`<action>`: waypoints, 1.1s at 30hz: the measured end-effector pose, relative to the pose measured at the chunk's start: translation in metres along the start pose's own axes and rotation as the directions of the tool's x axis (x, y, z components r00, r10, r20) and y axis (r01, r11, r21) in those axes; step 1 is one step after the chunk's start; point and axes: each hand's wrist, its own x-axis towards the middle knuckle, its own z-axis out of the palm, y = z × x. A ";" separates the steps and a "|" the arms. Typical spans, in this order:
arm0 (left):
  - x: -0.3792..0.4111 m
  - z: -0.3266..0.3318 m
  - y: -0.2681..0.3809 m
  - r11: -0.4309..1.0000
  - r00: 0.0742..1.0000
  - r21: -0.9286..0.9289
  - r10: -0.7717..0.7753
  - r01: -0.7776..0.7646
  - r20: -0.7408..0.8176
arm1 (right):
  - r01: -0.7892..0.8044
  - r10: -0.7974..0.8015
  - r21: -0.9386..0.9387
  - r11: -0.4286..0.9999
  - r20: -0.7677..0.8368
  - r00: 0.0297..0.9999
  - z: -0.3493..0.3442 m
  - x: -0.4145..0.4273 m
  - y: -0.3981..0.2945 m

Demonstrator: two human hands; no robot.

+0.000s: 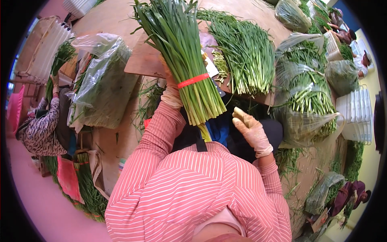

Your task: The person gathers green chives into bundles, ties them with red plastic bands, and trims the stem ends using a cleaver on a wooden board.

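Observation:
My left hand (170, 78), in a thin pale glove, holds a thick bunch of garlic chives (184, 57) from its left side, partly hidden behind the stalks. A red tape band (193, 80) goes around the bunch, and the cut ends point down towards my lap. My right hand (249, 128), also gloved, is held apart from the bunch, at its lower right, with nothing in it; its fingers are extended. Loose chives (251, 63) lie on a wooden board (142, 60) beyond, beside a small heap of cut stalk ends (220, 65).
Clear plastic bags of chives stand left (105, 84) and right (314, 90). White plastic crates (355, 112) are stacked at the right. A co-worker (42, 130) with chives sits at the left; several people are at the right. Tied bunches (90, 184) lie at the lower left.

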 end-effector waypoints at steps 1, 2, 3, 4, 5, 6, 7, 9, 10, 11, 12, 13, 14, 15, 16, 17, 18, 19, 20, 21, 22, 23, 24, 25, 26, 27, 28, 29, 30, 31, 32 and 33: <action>0.001 -0.002 -0.004 1.000 1.000 -0.005 -0.017 0.017 0.000 | 0.030 -0.028 0.040 0.999 -0.038 0.999 -0.002 0.000 0.002; 0.001 -0.002 -0.008 0.999 0.999 -0.029 -0.030 0.029 -0.013 | 0.057 -0.054 0.050 0.997 -0.067 0.996 -0.004 0.001 0.001; 0.002 -0.003 -0.012 0.998 0.999 -0.055 -0.044 0.042 -0.026 | 0.071 -0.072 -0.006 0.997 -0.090 0.993 -0.005 0.000 -0.006; 0.004 -0.007 -0.015 0.999 0.999 -0.005 -0.035 0.035 -0.007 | 0.123 -0.127 -0.041 0.992 -0.116 0.985 -0.004 0.000 -0.013; 0.004 -0.007 -0.018 0.999 0.999 -0.008 -0.051 0.051 -0.005 | 0.173 -0.182 -0.079 0.982 -0.141 0.973 -0.003 0.001 -0.020; 0.005 -0.001 -0.017 0.998 0.998 0.017 -0.061 0.061 -0.007 | 0.253 -0.283 -0.179 0.951 -0.168 0.944 -0.003 0.003 -0.028; 0.007 0.002 -0.020 0.996 0.997 0.036 -0.076 0.076 -0.003 | 0.351 -0.391 -0.196 0.916 -0.237 0.889 0.000 0.008 -0.027; 0.013 0.000 -0.030 0.994 0.996 0.068 -0.080 0.083 -0.036 | 0.450 -0.487 -0.191 0.872 -0.265 0.832 0.007 0.010 -0.044; 0.014 0.012 -0.036 0.994 0.997 0.080 -0.072 0.074 -0.036 | 0.527 -0.616 -0.350 0.775 -0.232 0.752 0.008 0.013 -0.053; 0.015 0.018 -0.041 0.994 0.997 0.092 -0.061 0.064 -0.037 | 0.546 -0.645 -0.401 0.736 -0.171 0.745 0.009 0.013 -0.060; 0.017 0.014 -0.044 0.990 0.994 0.087 -0.108 0.109 -0.013 | 0.589 -0.711 -0.481 0.650 -0.108 0.695 0.010 0.017 -0.066; 0.018 0.021 -0.049 0.989 0.993 0.087 -0.121 0.122 -0.008 | 0.618 -0.762 -0.556 0.556 -0.043 0.646 0.010 0.021 -0.071; 0.019 0.033 -0.053 0.985 0.988 0.075 -0.154 0.152 0.017 | 0.598 -0.779 -0.617 0.512 -0.041 0.626 0.012 0.024 -0.074; 0.020 0.039 -0.056 0.983 0.983 0.066 -0.176 0.173 0.041 | 0.598 -0.782 -0.619 0.509 -0.043 0.621 0.009 0.023 -0.074; 0.021 0.037 -0.050 0.979 0.980 0.069 -0.194 0.191 0.048 | 0.604 -0.799 -0.664 0.441 0.017 0.602 0.010 0.027 -0.076; 0.018 0.042 -0.054 0.985 0.984 0.026 -0.172 0.173 -0.040 | 0.610 -0.812 -0.703 0.365 0.080 0.578 0.011 0.029 -0.079; 0.019 0.033 -0.055 0.990 0.990 0.016 -0.143 0.143 -0.022 | 0.653 -0.844 -0.693 0.306 0.121 0.523 0.013 0.030 -0.078; 0.020 0.027 -0.061 0.984 0.984 -0.020 -0.176 0.177 0.037 | 0.655 -0.872 -0.724 0.217 0.158 0.464 0.011 0.031 -0.074; 0.027 0.003 -0.070 0.986 0.985 -0.002 -0.167 0.167 -0.050 | 0.609 -0.861 -0.773 0.175 0.180 0.476 0.012 0.027 -0.071; 0.023 0.012 -0.076 0.982 0.981 -0.072 -0.182 0.177 -0.072 | 0.585 -0.852 -0.796 0.153 0.194 0.487 0.009 0.026 -0.067; 0.025 0.001 -0.076 0.974 0.968 -0.061 -0.224 0.218 -0.111 | 0.596 -0.856 -0.790 0.147 0.200 0.477 0.012 0.023 -0.070; 0.016 0.037 -0.072 0.965 0.959 -0.085 -0.259 0.250 -0.113 | 0.564 -0.857 -0.815 0.130 0.194 0.478 0.007 0.020 -0.065; 0.011 0.042 -0.069 0.974 0.960 -0.026 -0.227 0.226 -0.166 | 0.544 -0.865 -0.829 0.129 0.174 0.471 0.008 0.019 -0.060; 0.009 0.041 -0.069 0.968 0.958 -0.024 -0.249 0.248 -0.143 | 0.488 -0.849 -0.864 0.126 0.160 0.503 0.011 0.014 -0.061; 0.006 0.040 -0.067 0.973 0.961 -0.005 -0.229 0.231 -0.153 | 0.499 -0.860 -0.855 0.141 0.144 0.490 0.012 0.013 -0.057; 0.002 0.042 -0.062 0.976 0.963 0.015 -0.210 0.216 -0.167 | 0.512 -0.868 -0.844 0.160 0.126 0.480 0.012 0.012 -0.053; 0.000 0.042 -0.057 0.974 0.961 0.002 -0.224 0.228 -0.164 | 0.541 -0.856 -0.817 0.199 0.124 0.502 0.011 0.008 -0.053; -0.001 0.042 -0.050 0.971 0.957 -0.010 -0.239 0.240 -0.163 | 0.569 -0.842 -0.787 0.239 0.124 0.525 0.010 0.003 -0.054; -0.003 0.046 -0.044 0.976 0.955 -0.024 -0.218 0.217 -0.201 | 0.604 -0.814 -0.724 0.332 0.104 0.572 0.007 -0.003 -0.053; -0.003 0.043 -0.041 0.982 0.962 -0.011 -0.188 0.190 -0.196 | 0.595 -0.778 -0.694 0.406 0.078 0.623 0.005 -0.007 -0.049; -0.002 0.037 -0.039 0.986 0.963 -0.045 -0.169 0.164 -0.207 | 0.573 -0.748 -0.687 0.447 0.064 0.660 0.002 -0.013 -0.048; -0.002 0.034 -0.035 0.987 0.964 -0.076 -0.152 0.139 -0.217 | 0.549 -0.717 -0.679 0.488 0.048 0.696 -0.001 -0.018 -0.046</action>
